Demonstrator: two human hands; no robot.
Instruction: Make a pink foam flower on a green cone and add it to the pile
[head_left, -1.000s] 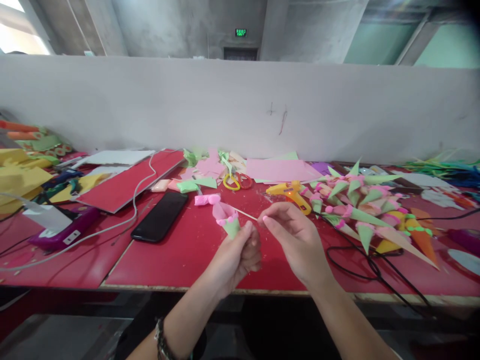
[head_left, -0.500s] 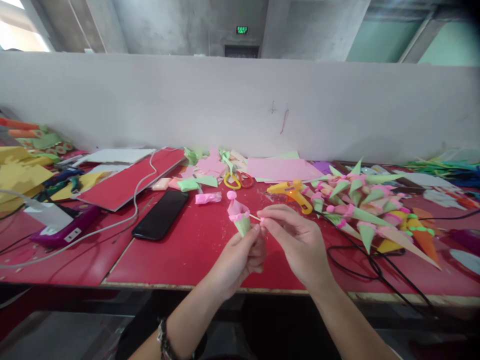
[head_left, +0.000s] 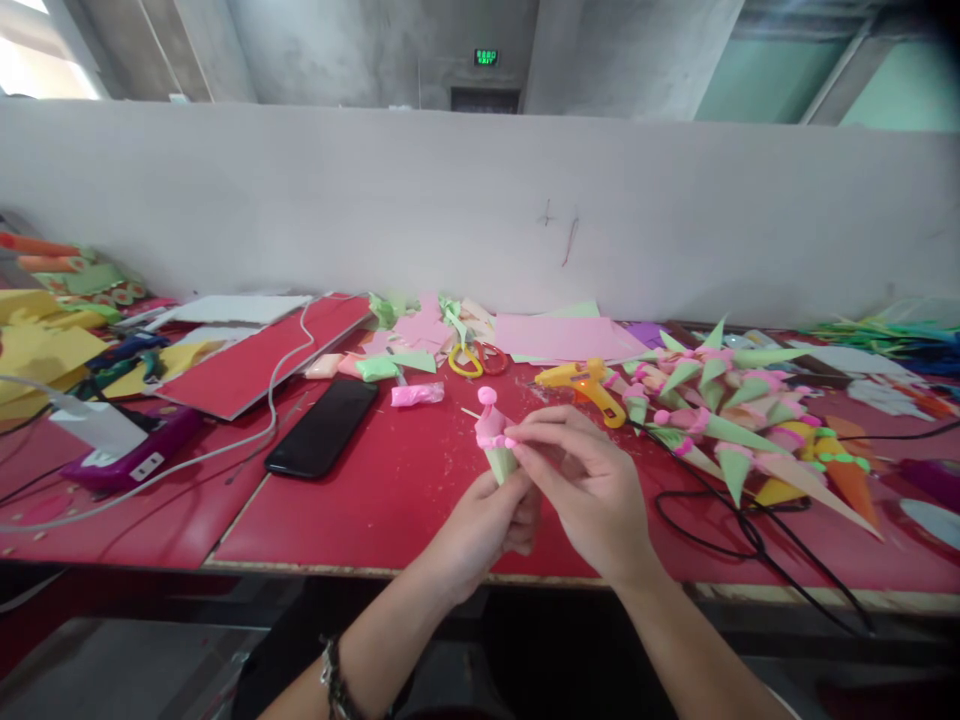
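A small paper cone figure [head_left: 493,435], pink above and pale green below with a pink ball on top, is upright in front of me. My left hand [head_left: 499,515] is closed round its green lower end. Beside its right side, my right hand [head_left: 574,470] pinches a small pink ball [head_left: 511,443] between thumb and fingertips, at the pink band. A thin stick [head_left: 471,413] shows its tip left of the cone; the rest of it is hidden behind the cone.
On the red table [head_left: 352,520] lie a black phone [head_left: 322,430], a pink packet [head_left: 417,395], scissors [head_left: 478,360] and a yellow glue gun [head_left: 581,385]. Several finished cones [head_left: 712,400] and black cables [head_left: 757,540] are at the right; a purple power strip [head_left: 142,460] is at the left.
The cone has moved slightly right, against the right hand's fingertips. The stick, earlier between the cone and the right hand, now shows its tip on the cone's left.
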